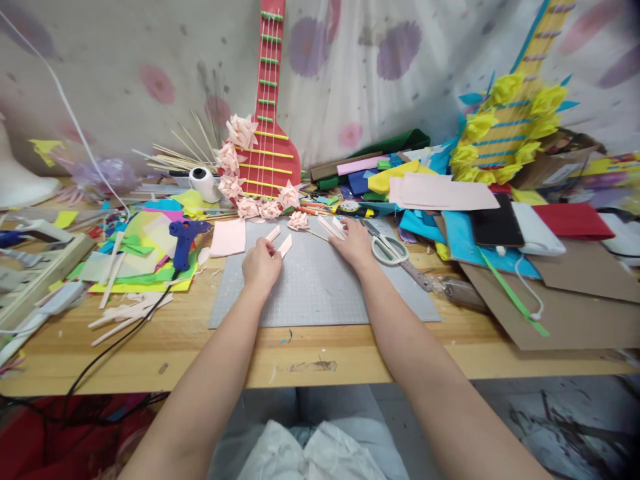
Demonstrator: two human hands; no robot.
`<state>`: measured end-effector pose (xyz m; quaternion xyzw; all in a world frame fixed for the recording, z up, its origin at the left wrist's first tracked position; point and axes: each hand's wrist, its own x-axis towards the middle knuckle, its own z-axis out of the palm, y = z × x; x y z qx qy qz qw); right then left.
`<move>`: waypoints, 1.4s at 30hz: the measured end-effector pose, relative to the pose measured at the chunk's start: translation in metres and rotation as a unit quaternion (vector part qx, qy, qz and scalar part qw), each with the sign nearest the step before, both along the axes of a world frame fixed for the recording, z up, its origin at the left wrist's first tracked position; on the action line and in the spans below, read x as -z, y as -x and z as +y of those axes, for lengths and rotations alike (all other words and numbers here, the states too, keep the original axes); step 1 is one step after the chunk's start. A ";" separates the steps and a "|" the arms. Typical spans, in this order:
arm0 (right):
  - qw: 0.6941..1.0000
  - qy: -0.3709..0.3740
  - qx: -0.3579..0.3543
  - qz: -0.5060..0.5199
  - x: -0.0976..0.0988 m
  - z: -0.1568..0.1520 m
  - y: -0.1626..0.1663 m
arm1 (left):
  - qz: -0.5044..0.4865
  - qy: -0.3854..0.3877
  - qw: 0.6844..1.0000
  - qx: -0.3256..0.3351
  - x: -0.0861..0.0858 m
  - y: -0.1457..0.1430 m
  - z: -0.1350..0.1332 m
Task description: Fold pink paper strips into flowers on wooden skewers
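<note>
Both hands at work over the grey cutting mat point(320, 303), set square to the body on the wooden table point(220, 357), presumably to spare the tabletop. Left hand point(263, 267): thumb and fingertips drawn together in a narrow pinch on pink folded pieces point(286, 245), whose free ends point away from the wrist; likely held by the near ends so the far ends show. Right hand point(354, 243): fingers spread low over pink strips point(330, 228) near the mat's far edge; cannot tell whether they are gripped or only pressed flat. Between the hands, a pink paper flower point(299, 221) lies at the far edge, a thin stick point(317, 235) just beside it. Scissors point(391, 250) lie to the right of the right hand, handles toward the person, perhaps for easy pick-up. Blue glue gun point(184, 243) sits left of the mat, beyond a pink paper square point(229, 238); probably parked clear of the work area. Red lute-shaped board point(277, 150) stands behind, similar flowers along its rim, possibly serving as reference
</note>
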<state>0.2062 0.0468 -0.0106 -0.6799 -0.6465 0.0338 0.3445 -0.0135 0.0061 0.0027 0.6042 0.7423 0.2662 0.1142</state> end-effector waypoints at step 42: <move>0.790 0.267 -0.230 0.501 -0.020 -0.042 0.066 | -0.635 0.014 0.769 0.073 0.004 -0.025 -0.011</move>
